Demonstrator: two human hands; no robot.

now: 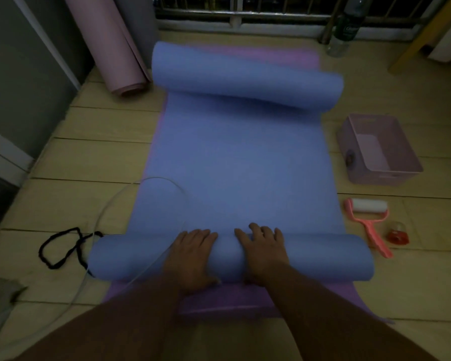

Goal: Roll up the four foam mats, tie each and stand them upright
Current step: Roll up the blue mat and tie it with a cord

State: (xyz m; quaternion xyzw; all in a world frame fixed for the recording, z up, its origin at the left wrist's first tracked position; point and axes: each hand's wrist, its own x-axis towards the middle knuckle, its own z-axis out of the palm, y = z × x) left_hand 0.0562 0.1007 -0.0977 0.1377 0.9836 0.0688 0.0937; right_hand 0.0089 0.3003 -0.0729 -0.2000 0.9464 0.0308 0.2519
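The rolling step is judged to be in hand. The blue mat [235, 162] is spread down the middle of the frame over a purple mat [219, 303], and its near end is wound into a roll [323, 256] across the lower middle. The left hand [190, 256] and right hand [262, 254] are laid side by side on the roll's centre, palms down, fingers fairly straight and pressing on the foam; nothing is gripped. The far end is seen curled back on itself at the upper centre (probably foam memory, not deliberate work).

Most of the length lies flat, so the step is judged to be at an early stage. For the next move, an even forward push is called for, with the ends kept square so the roll is not coned, and the far curl will have to be flattened as it is met.

A black cord [60, 248] at the lower left is likely meant for tying. A pink mat [107, 45] is leant at the upper left.
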